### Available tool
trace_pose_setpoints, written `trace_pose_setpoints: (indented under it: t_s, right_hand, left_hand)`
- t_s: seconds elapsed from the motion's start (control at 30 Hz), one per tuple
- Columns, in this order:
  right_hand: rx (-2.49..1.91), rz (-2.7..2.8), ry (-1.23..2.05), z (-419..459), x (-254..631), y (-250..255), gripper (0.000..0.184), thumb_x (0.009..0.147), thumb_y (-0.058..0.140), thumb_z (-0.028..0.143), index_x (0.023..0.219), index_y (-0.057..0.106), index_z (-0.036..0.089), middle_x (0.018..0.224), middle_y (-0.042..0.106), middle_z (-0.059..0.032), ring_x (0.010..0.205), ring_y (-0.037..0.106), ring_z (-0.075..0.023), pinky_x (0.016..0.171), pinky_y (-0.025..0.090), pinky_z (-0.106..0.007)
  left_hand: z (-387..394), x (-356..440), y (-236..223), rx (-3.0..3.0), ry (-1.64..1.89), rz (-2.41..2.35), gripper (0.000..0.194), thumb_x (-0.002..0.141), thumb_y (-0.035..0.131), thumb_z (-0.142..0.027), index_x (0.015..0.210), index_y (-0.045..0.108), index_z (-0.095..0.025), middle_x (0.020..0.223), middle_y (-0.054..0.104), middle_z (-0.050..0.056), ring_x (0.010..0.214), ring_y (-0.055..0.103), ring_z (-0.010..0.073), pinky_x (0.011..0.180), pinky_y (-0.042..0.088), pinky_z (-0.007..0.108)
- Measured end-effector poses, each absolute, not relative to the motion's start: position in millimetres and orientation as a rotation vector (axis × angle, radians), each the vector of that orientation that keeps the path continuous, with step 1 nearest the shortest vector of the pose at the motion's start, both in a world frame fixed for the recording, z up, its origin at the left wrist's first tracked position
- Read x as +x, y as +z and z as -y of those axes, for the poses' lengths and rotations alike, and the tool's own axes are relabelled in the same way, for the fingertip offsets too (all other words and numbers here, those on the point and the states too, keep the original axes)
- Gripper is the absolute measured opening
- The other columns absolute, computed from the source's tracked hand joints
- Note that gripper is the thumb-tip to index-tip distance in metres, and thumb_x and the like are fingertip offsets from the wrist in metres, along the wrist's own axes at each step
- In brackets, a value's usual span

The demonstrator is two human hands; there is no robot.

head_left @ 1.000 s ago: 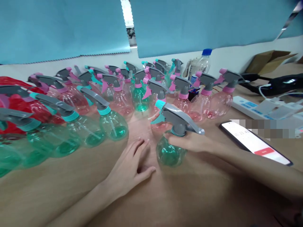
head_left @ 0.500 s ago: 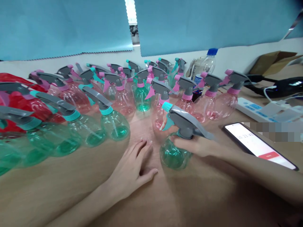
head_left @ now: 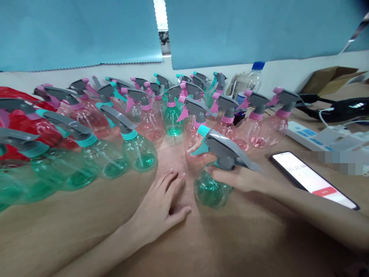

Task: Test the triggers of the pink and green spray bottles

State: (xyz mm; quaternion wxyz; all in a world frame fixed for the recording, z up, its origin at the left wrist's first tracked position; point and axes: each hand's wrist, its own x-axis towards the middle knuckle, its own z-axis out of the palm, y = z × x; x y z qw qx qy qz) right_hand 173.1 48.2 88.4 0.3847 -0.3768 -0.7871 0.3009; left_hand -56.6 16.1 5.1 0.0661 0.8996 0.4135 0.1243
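My right hand (head_left: 238, 177) grips a green spray bottle (head_left: 211, 190) around its neck, just under the grey and teal spray head. The fingers reach round to the teal trigger, partly hidden behind the bottle. This bottle stands tilted a little, low over or on the wooden table (head_left: 161, 246); I cannot tell whether its base touches. Left of it, my left hand (head_left: 161, 200) lies flat on the tabletop with fingers stretched out and nothing in them. Beyond its fingertips stands another green spray bottle (head_left: 141, 154). A pink spray bottle (head_left: 194, 138) is right behind the held one.
More green bottles (head_left: 106, 159) line the left, near a red plastic bag (head_left: 25, 130). Pink bottles (head_left: 273, 129) crowd the back. To the right lie a phone (head_left: 311, 179) showing a timer, a power strip (head_left: 308, 136), a black cabled device (head_left: 348, 107) and a cardboard box (head_left: 331, 80).
The whole view has shifted slightly, so things sit a little further right than a second ago. Both hands keep the same pose, and the right hand still grips the green spray bottle.
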Motion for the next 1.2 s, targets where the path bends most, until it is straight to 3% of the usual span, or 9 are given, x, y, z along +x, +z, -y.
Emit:
trace_pose_setpoints:
  t_s: [0.07, 0.13, 0.27, 0.53, 0.73, 0.9, 1.2]
  right_hand:
    - [-0.895, 1.926, 0.895, -48.3, 173.5, 86.0, 0.033, 0.063, 0.048, 0.01, 0.093, 0.055, 0.023, 0.099, 0.065, -0.0016, 0.082, 0.066, -0.0161, 0.07, 0.055, -0.027]
    - [-0.858, 1.873, 0.977, -48.2, 173.5, 83.1, 0.042, 0.064, 0.049, 0.009, 0.103, 0.053, 0.023, 0.096, 0.065, -0.002, 0.087, 0.066, -0.018, 0.074, 0.055, -0.029]
    - [-0.858, 1.862, 0.981, -49.1, 173.3, 76.0, 0.042, 0.067, 0.049, 0.008, 0.107, 0.047, 0.021, 0.082, 0.06, 0.0002, 0.081, 0.065, -0.0185, 0.075, 0.054, -0.032]
    - [-0.777, 1.876, 0.968, -53.4, 174.6, 64.6, 0.042, 0.07, 0.049, 0.004, 0.104, 0.041, 0.026, 0.084, 0.056, 0.0023, 0.074, 0.06, -0.015, 0.071, 0.052, -0.029]
    - [-0.809, 1.922, 0.796, -53.6, 173.6, 61.8, 0.015, 0.071, 0.052, 0.01, 0.075, 0.054, 0.025, 0.087, 0.058, 0.0005, 0.077, 0.061, -0.0155, 0.07, 0.055, -0.031]
    - [-0.807, 1.918, 0.768, -53.6, 173.0, 63.0, 0.017, 0.071, 0.052, 0.009, 0.073, 0.058, 0.025, 0.091, 0.062, 0.0001, 0.08, 0.062, -0.0159, 0.076, 0.057, -0.033]
    - [-0.797, 1.866, 0.872, -54.4, 172.2, 65.5, 0.041, 0.069, 0.052, 0.008, 0.106, 0.053, 0.026, 0.097, 0.061, -0.0007, 0.081, 0.063, -0.0165, 0.08, 0.055, -0.035]
  left_hand:
    - [-15.8, -56.5, 4.9, 2.717, 0.364, -1.25, 0.065, 0.089, 0.055, -0.047, 0.141, 0.033, -0.016, 0.143, 0.041, 0.017, 0.133, 0.036, 0.0337, 0.105, 0.035, 0.052]
    - [-15.5, -56.6, 4.9, 2.714, 0.349, -1.258, 0.065, 0.089, 0.055, -0.047, 0.141, 0.033, -0.016, 0.144, 0.04, 0.017, 0.134, 0.035, 0.0335, 0.106, 0.034, 0.052]
    - [-15.2, -56.7, 5.2, 2.713, 0.338, -1.258, 0.066, 0.089, 0.055, -0.048, 0.142, 0.032, -0.015, 0.144, 0.04, 0.017, 0.134, 0.035, 0.0332, 0.106, 0.034, 0.051]
    - [-15.7, -56.1, 4.9, 2.705, 0.342, -1.263, 0.065, 0.089, 0.055, -0.05, 0.14, 0.035, -0.015, 0.143, 0.041, 0.017, 0.134, 0.034, 0.0325, 0.107, 0.033, 0.05]
    - [-15.5, -56.7, 4.7, 2.709, 0.344, -1.259, 0.063, 0.089, 0.055, -0.049, 0.139, 0.038, -0.015, 0.143, 0.041, 0.017, 0.134, 0.035, 0.0321, 0.107, 0.033, 0.05]
    - [-15.7, -56.7, 4.2, 2.723, 0.341, -1.253, 0.063, 0.089, 0.054, -0.049, 0.139, 0.038, -0.014, 0.143, 0.041, 0.017, 0.133, 0.035, 0.0328, 0.106, 0.034, 0.051]
    - [-15.3, -56.6, 5.3, 2.71, 0.323, -1.265, 0.062, 0.089, 0.055, -0.048, 0.139, 0.039, -0.014, 0.143, 0.041, 0.017, 0.133, 0.036, 0.0338, 0.106, 0.034, 0.052]
